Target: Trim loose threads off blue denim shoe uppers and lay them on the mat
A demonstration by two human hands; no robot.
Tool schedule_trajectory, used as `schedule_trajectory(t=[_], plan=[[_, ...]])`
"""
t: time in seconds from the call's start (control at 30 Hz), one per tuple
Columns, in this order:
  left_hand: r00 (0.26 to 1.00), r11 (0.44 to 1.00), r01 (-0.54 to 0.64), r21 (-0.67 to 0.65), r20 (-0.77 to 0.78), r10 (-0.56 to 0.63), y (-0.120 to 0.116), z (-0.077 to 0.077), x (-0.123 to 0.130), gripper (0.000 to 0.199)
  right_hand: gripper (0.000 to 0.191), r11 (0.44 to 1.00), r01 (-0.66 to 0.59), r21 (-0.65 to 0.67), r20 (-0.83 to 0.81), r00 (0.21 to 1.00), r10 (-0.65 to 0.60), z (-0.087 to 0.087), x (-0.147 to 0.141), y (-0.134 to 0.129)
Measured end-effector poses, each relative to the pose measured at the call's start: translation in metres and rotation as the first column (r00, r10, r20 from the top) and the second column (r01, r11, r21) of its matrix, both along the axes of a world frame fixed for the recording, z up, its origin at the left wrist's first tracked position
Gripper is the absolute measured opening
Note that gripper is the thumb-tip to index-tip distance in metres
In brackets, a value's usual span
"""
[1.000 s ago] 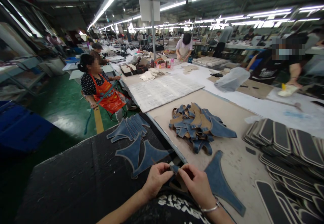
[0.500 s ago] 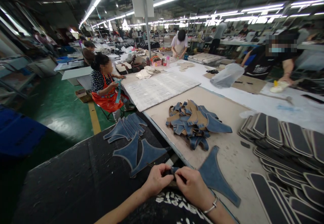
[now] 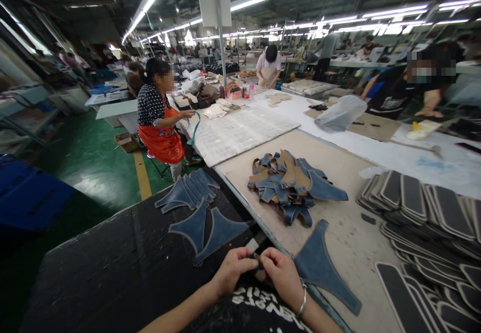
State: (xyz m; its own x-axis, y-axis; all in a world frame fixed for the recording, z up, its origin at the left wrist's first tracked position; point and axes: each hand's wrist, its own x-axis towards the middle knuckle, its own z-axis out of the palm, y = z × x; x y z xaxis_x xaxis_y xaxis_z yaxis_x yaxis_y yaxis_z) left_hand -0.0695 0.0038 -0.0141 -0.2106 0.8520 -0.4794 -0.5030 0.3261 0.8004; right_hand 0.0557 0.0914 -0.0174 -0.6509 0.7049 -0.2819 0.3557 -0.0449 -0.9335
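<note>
My left hand (image 3: 233, 272) and my right hand (image 3: 281, 275) meet low in the middle, fingertips pinched together on a leather piece (image 3: 257, 257). Only a small dark edge of it shows between the fingers, with a tan part just below; the rest is hidden. To the right of my right hand a forked blue leather piece (image 3: 322, 268) lies flat on the tan table. Left of my hands, two more forked blue pieces (image 3: 221, 235) overlap on the black table, and behind them several more lie fanned in a row (image 3: 188, 190).
A tangled heap of blue leather pieces (image 3: 296, 182) lies on the tan table (image 3: 244, 172). Stacks of dark, pale-edged panels (image 3: 424, 207) fill the right side. A person in an orange apron (image 3: 161, 137) stands or half-sits at left; another person (image 3: 394, 95) works at right.
The leather piece has turned between my fingers; its blue face now shows less. At left, the person in the orange apron has risen higher, holding out a teal strip. The view has shifted slightly.
</note>
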Motion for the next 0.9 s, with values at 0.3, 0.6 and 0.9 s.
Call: schedule_trajectory(t=[0.3,0.6,0.9], plan=[[0.991,0.995,0.038,-0.091,-0.121,-0.049,0.0,-0.007,-0.007,0.015,0.017,0.956,-0.107,0.272,-0.009,0.993,0.114,0.008,0.0,0.004],[0.96,0.976,-0.217,-0.01,-0.182,0.211,0.007,0.007,-0.004,0.009,0.03,0.996,0.088,0.012,-0.157,0.984,-0.085,-0.004,0.0,0.007],[0.94,0.989,-0.111,0.102,-0.313,0.138,0.006,0.0,-0.006,0.01,0.042,0.998,0.053,0.017,-0.204,0.978,-0.048,0.004,-0.007,0.003]])
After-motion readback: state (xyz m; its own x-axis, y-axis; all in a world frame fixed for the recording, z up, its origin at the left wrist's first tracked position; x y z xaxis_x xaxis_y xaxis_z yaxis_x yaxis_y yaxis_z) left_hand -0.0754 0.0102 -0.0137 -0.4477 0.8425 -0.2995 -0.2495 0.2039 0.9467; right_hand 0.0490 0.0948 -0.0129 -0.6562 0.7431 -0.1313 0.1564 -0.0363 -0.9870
